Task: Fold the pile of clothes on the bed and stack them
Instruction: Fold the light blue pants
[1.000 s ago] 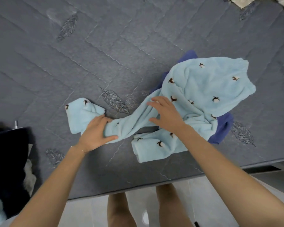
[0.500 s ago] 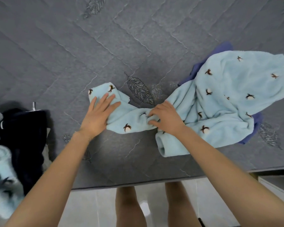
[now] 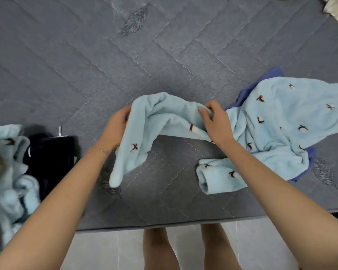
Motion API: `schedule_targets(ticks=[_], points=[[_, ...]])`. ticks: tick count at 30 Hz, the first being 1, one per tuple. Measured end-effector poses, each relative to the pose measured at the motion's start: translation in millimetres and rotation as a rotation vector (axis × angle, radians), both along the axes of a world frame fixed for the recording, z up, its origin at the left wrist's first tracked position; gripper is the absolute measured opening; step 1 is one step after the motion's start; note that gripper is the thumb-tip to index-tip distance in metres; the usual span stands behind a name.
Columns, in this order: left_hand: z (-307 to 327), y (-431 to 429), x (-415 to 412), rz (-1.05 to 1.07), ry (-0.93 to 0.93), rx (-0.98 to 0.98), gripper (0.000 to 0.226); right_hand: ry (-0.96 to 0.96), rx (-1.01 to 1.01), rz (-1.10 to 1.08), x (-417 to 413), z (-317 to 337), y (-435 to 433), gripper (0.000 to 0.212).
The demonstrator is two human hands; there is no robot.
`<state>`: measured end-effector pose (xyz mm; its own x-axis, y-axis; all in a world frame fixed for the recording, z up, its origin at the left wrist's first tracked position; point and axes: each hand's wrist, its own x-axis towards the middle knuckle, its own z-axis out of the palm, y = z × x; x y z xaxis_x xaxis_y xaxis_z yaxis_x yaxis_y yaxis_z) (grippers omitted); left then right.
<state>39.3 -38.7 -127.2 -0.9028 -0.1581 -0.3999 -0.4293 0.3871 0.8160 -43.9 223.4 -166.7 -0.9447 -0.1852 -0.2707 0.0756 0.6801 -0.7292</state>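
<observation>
The light blue top, patterned with small dark motifs, lies rumpled on the right side of the grey quilted bed, resting over a purple garment whose edges show beneath it. One sleeve is raised off the bed between both hands, its cuff hanging down towards the near edge. The left hand grips the sleeve's left part with fingers curled into the cloth; the right hand pinches it near the shoulder, fingers clamped on a fold. The other sleeve lies flat on the near side.

This fold looks barely begun; the body is unsmoothed and neither sleeve is tucked in. At the left edge a dark garment and another pale blue piece sit crumpled, apparently waiting; whether the purple piece is already folded cannot be told; most of the task seems left.
</observation>
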Motion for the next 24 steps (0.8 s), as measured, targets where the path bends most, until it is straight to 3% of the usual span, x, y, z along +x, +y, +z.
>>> schedule_targets(ticks=[3, 5, 7, 9, 12, 14, 18, 21, 24], points=[[7.4, -8.2, 6.5, 0.167, -0.077, 0.229, 0.015, 0.034, 0.061, 0.009, -12.8, -8.9, -10.1, 0.012], [-7.9, -29.9, 11.7, 0.227, -0.106, 0.174, 0.036, 0.017, 0.073, 0.060, -15.6, -16.8, -14.6, 0.007], [-25.4, -48.0, 3.9, 0.197, -0.197, 0.009, 0.032, -0.019, 0.086, 0.128, -13.2, -23.8, -17.1, 0.006], [-39.0, -54.7, -6.1, 0.239, -0.278, -0.098, 0.037, -0.051, 0.108, 0.187, -6.8, -29.2, -18.9, 0.014], [-40.7, -55.7, -3.6, 0.350, -0.408, 0.009, 0.062, -0.063, 0.156, 0.279, 5.6, -33.9, -22.6, 0.038], [-45.2, -56.6, 5.7, 0.350, -0.450, 0.085, 0.064, -0.070, 0.180, 0.298, 12.5, -37.1, -26.5, 0.040], [-57.6, -43.4, 27.7, 0.156, -0.391, 0.142, 0.068, 0.036, 0.173, 0.264, 23.8, -38.7, -40.0, 0.048], [-77.6, -23.5, 51.0, -0.031, -0.348, -0.131, 0.078, 0.095, 0.148, 0.310, 32.3, -40.2, -56.1, 0.054], [-90.3, -12.0, 56.2, 0.029, -0.158, -0.264, 0.040, 0.050, 0.158, 0.386, 36.4, -40.9, -66.1, 0.056]])
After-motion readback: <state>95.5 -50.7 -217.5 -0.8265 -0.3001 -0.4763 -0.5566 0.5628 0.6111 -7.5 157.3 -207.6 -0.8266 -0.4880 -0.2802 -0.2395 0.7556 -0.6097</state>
